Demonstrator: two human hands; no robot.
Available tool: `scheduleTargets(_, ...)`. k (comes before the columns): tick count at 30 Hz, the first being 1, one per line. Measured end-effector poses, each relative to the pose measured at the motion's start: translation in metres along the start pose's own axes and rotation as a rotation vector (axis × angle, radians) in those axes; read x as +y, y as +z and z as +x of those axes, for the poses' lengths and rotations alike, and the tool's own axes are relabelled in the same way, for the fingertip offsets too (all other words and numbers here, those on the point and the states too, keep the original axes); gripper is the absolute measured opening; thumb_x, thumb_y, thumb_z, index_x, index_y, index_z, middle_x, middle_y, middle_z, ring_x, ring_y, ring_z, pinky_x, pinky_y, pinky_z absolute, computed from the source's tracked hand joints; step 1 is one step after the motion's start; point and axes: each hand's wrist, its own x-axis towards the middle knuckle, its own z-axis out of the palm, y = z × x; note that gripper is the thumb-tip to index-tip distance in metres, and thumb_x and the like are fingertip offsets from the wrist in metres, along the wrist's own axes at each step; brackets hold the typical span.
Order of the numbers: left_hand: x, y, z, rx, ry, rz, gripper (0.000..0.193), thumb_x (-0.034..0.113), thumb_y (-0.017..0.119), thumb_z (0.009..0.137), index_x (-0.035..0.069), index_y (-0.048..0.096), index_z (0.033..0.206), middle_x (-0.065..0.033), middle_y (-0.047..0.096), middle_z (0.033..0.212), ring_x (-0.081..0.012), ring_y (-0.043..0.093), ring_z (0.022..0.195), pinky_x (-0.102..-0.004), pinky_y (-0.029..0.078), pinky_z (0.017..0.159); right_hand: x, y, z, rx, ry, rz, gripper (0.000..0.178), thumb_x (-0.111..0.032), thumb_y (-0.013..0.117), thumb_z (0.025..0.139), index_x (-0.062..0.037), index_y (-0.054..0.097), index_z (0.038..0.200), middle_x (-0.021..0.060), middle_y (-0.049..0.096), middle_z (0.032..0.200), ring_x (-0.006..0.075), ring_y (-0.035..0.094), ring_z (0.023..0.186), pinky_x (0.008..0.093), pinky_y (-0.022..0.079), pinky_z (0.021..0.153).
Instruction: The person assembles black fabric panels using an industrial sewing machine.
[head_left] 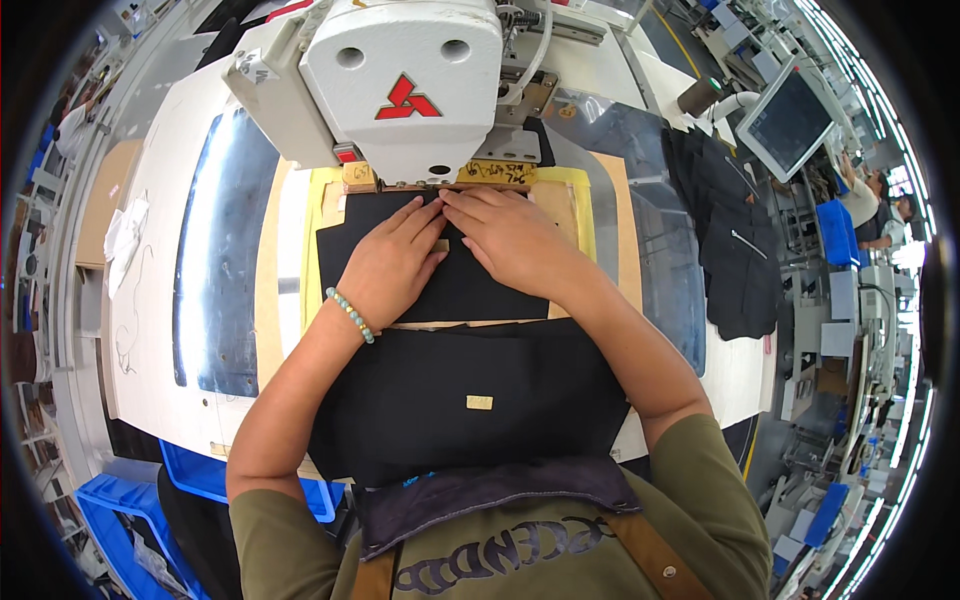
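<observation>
My left hand (388, 265) and my right hand (515, 238) lie flat on a black fabric piece (478, 292), with their fingertips almost meeting at its far part. Both hands have stretched fingers and grip nothing. The fabric lies on a yellow-edged template (315, 205) below the white head of an industrial sewing machine (400, 60). A wooden bar (500, 173) crosses just beyond my fingertips. A small tan sticker (442, 245) shows beside my left thumb. Nearer to me lies a larger black fabric piece (450, 365) with a tan sticker (479, 402).
Shiny metal plates (222, 250) flank the template on the white table (150, 350). Black fabric pieces with zippers (735, 240) are piled at the right. A screen (788, 118) stands at the far right. Blue crates (125, 500) sit at the lower left.
</observation>
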Motion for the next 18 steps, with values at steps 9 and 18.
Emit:
scheduleTargets(9, 0.0, 0.007, 0.001, 0.003, 0.009, 0.135, 0.047, 0.016, 0.074, 0.095, -0.004, 0.066, 0.137, -0.0147, 0.062, 0.151, -0.0322, 0.058, 0.14, -0.0402, 0.049, 0.117, 0.01, -0.016, -0.033, -0.05, 0.054, 0.003, 0.042, -0.017, 0.072, 0.096, -0.0037, 0.069, 0.135, 0.0103, 0.064, 0.149, 0.0295, 0.057, 0.141, 0.0456, 0.049, 0.112)
scheduleTargets(18, 0.002, 0.008, 0.002, 0.008, -0.003, 0.143, 0.045, 0.017, 0.074, 0.096, -0.002, 0.067, 0.136, -0.0144, 0.062, 0.151, -0.0321, 0.059, 0.139, -0.0401, 0.05, 0.115, 0.016, -0.041, -0.063, -0.119, 0.18, -0.065, 0.042, -0.017, 0.073, 0.095, 0.0, 0.069, 0.133, 0.0102, 0.064, 0.149, 0.0284, 0.06, 0.134, 0.0418, 0.052, 0.107)
